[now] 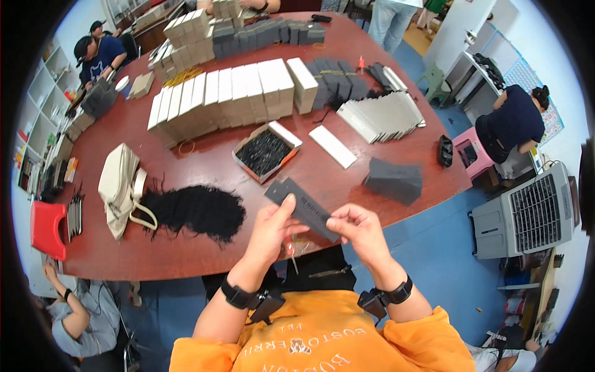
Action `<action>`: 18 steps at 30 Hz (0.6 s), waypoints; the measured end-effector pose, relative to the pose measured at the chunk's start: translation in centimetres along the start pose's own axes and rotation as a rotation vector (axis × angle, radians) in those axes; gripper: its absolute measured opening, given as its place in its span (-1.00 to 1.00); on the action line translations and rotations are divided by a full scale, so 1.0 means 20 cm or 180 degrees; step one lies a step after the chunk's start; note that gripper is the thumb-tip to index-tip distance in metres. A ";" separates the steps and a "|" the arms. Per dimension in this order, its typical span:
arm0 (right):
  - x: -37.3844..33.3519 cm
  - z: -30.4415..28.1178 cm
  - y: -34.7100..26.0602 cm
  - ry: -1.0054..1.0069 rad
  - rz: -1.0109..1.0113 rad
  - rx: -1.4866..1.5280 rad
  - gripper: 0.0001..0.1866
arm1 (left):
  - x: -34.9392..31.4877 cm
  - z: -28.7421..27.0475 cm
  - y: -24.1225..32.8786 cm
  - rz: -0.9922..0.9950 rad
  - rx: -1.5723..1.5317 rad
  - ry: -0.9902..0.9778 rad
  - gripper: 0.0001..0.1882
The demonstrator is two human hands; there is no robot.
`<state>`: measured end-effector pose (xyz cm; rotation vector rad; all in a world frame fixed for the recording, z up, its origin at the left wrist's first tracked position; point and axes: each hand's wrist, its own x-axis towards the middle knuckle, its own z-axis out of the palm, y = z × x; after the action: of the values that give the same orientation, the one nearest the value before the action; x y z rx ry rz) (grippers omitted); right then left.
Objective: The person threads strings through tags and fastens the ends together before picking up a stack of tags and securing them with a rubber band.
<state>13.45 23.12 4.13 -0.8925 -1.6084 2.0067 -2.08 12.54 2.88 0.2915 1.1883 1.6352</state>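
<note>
Two-handed hold: black cards (308, 211) pinched at both ends over the near side of a red-brown table (124, 260).

L hand (273, 224) grips the upper-left end, thumb on top, fingers curled beneath; R hand (357, 227) nips the lower-right end btwn thumb & fingers. Gripping both ends prob. keeps the slightly fanned cards steady, faces up. Arms (217, 319) come in from below & converge, wrists angled inward. Open box (244, 166) of small black pieces, too fine to ID, sits just beyond, prob. for easy reach; black card stack (392, 181) to R, stringy black heap (195, 212) to L.
</note>
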 end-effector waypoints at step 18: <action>0.31 -0.34 -0.62 -0.0059 -0.0283 -0.0833 -0.87 | 0.17 0.07 0.18 0.0012 0.0153 -0.0462 -0.68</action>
<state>12.87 35.13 13.91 -0.8777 -1.9173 1.7766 -4.74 16.30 5.18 0.4360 1.1183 1.5628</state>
